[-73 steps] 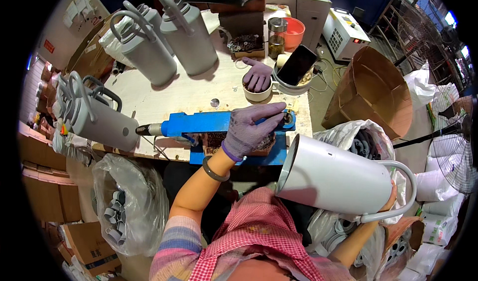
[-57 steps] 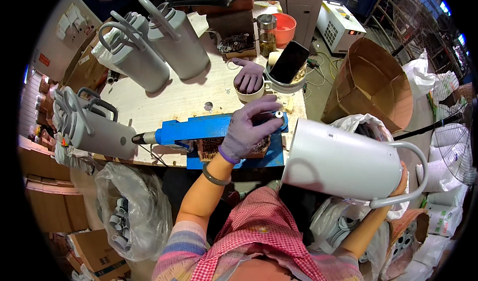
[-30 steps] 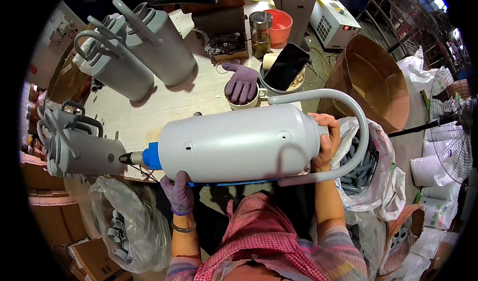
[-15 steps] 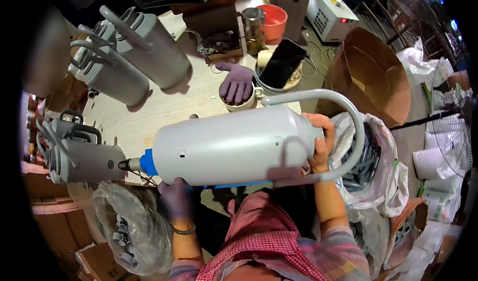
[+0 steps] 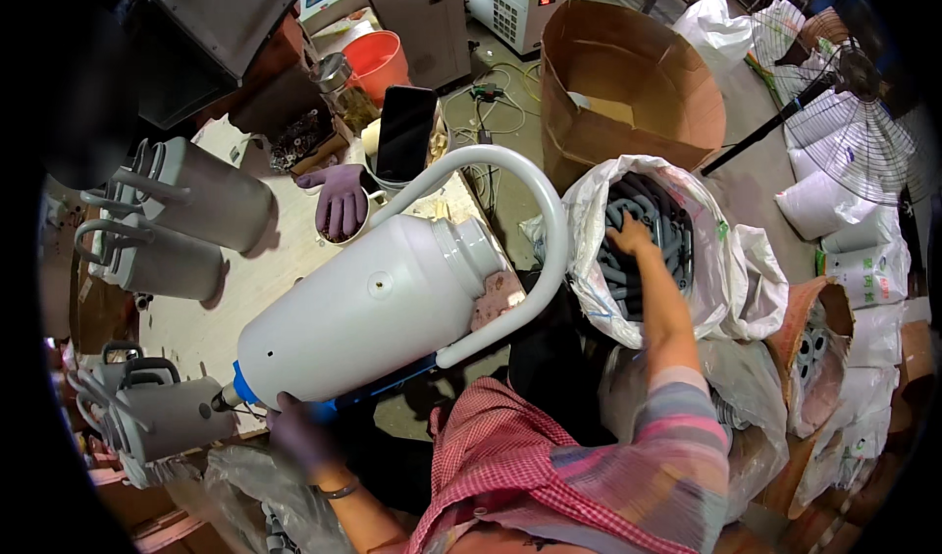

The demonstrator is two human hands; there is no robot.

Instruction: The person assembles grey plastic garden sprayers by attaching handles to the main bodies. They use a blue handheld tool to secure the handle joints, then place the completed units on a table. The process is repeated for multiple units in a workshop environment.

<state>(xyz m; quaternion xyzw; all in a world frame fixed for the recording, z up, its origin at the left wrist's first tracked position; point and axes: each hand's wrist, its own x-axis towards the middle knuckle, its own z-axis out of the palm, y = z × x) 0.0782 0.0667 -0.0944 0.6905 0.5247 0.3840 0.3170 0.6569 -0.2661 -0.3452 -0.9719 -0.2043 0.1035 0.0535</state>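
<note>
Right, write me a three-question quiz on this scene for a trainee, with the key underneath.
1. Short answer: which of the person's hands is among the curved grey pieces in the white sack?

2. Multiple choice: how does the large grey vessel lie?
(a) standing upright
(b) on its side
(c) upside down

3. True or false: the screen of the phone is lit up.

Key
1. The right hand.
2. (b)
3. False; it is black.
</note>
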